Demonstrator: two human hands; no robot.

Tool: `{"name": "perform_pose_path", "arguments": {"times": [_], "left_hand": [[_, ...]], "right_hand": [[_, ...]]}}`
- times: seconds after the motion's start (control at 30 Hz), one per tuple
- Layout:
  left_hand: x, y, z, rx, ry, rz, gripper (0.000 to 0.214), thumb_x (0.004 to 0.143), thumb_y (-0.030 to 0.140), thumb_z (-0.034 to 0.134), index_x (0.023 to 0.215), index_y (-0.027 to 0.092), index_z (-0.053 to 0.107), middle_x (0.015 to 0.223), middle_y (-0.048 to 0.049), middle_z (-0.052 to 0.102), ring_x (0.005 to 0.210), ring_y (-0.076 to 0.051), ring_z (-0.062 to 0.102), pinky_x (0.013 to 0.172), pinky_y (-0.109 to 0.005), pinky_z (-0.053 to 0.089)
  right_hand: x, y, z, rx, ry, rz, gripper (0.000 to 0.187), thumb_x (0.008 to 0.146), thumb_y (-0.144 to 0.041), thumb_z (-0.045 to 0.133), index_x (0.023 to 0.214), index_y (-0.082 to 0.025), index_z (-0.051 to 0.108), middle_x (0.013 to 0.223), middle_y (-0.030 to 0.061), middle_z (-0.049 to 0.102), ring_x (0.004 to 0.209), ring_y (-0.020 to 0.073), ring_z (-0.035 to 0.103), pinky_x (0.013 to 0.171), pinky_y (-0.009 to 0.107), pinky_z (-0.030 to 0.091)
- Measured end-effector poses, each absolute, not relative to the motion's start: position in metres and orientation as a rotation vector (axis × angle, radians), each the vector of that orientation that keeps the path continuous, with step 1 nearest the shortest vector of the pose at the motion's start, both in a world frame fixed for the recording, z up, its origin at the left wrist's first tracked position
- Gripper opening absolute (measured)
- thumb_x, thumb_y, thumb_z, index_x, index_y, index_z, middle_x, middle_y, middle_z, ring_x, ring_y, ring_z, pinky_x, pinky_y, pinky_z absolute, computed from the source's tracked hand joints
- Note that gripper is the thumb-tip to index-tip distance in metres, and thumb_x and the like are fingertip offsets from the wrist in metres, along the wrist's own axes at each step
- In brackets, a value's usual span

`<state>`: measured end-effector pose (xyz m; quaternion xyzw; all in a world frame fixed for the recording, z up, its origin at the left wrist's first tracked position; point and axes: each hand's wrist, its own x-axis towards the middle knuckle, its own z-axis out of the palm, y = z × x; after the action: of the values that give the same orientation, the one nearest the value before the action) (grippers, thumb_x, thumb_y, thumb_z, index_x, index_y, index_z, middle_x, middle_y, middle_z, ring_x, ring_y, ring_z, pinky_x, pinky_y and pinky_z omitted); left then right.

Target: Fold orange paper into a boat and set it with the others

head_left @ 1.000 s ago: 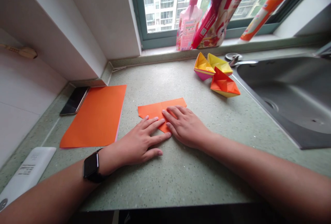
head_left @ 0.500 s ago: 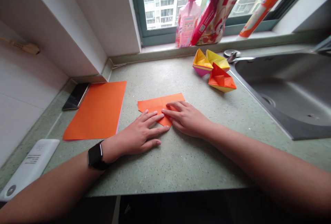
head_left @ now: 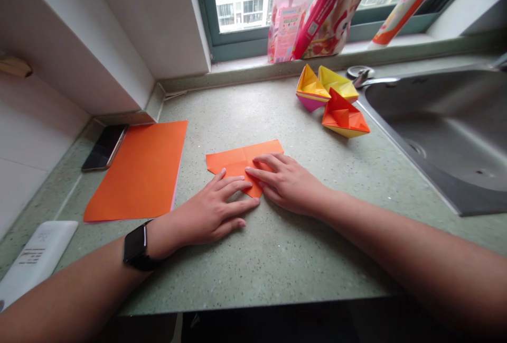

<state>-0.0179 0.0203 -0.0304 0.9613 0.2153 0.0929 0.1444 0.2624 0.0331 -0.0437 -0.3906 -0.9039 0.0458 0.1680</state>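
Left hand [head_left: 214,208] palm down, forearm in from the lower left, dark watch [head_left: 137,245] at the wrist. Fingers fanned over the near left part of the folded orange paper [head_left: 225,160], thumb held out over the counter [head_left: 285,263]; spread wide, nothing grasped. Right hand [head_left: 293,184] came in from the lower right, palm down, fingers loosely extended onto the paper's right half, also without a pinch. Fingertips of both hands nearly met near the paper's middle.

Paper lay mid-counter, its long far edge uncovered, narrower end toward the person. Counter's front edge ran below both wrists. Open surface lay beyond the paper, as far as the back ledge. Limits at the sides: orange sheets [head_left: 138,174] left, three paper boats [head_left: 344,118] far right, then the sink [head_left: 435,121] rim.
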Motion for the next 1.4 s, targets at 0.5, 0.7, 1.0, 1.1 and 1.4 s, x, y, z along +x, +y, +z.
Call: {"name": "perform_pose_path", "arguments": {"times": [0.5,0.7,1.0,1.1,1.4], "left_hand": [[-0.017,0.019,-0.028,2.683,0.655,0.274,0.049,0.113,0.039,0.053,0.161,0.027,0.056,0.166,-0.017,0.053,0.158,-0.037,0.046,0.135,-0.075,0.019],[-0.015,0.02,-0.028,2.737,0.653,0.252,0.042,0.113,0.038,0.054,0.154,0.03,0.065,0.166,-0.0151,0.054,0.157,-0.036,0.048,0.134,-0.074,0.022],[-0.017,0.016,-0.026,2.829,0.742,0.316,0.043,0.116,0.038,0.049,0.152,0.024,0.066,0.153,-0.0127,0.068,0.143,-0.034,0.061,0.128,-0.066,0.042],[-0.013,0.011,-0.023,2.878,0.811,0.31,0.039,0.115,0.038,0.052,0.145,0.024,0.072,0.15,-0.0135,0.07,0.139,-0.036,0.064,0.124,-0.068,0.045],[-0.019,0.011,-0.013,2.901,1.031,0.309,0.034,0.114,0.03,0.051,0.131,0.024,0.08,0.143,-0.0089,0.075,0.136,-0.035,0.064,0.127,-0.073,0.037]], "right_hand": [[0.262,0.033,-0.042,-1.099,-2.575,0.121,0.039,0.112,-0.031,0.053,0.143,-0.02,0.073,0.143,0.0184,0.069,0.128,0.0339,0.063,0.11,0.055,0.054],[0.262,0.031,-0.041,-1.107,-2.586,0.13,0.04,0.111,-0.035,0.055,0.145,-0.022,0.071,0.145,0.0174,0.068,0.131,0.0344,0.062,0.113,0.056,0.052],[0.26,0.028,-0.041,-1.18,-2.58,0.142,0.047,0.106,-0.047,0.066,0.147,-0.024,0.07,0.15,0.0169,0.066,0.135,0.0363,0.06,0.115,0.058,0.052],[0.261,0.028,-0.043,-1.186,-2.573,0.134,0.048,0.106,-0.049,0.067,0.147,-0.025,0.07,0.15,0.0163,0.066,0.136,0.0355,0.06,0.116,0.056,0.053],[0.262,0.03,-0.047,-1.177,-2.584,0.115,0.051,0.105,-0.049,0.068,0.149,-0.023,0.069,0.152,0.0173,0.065,0.137,0.0366,0.061,0.116,0.06,0.053]]}}
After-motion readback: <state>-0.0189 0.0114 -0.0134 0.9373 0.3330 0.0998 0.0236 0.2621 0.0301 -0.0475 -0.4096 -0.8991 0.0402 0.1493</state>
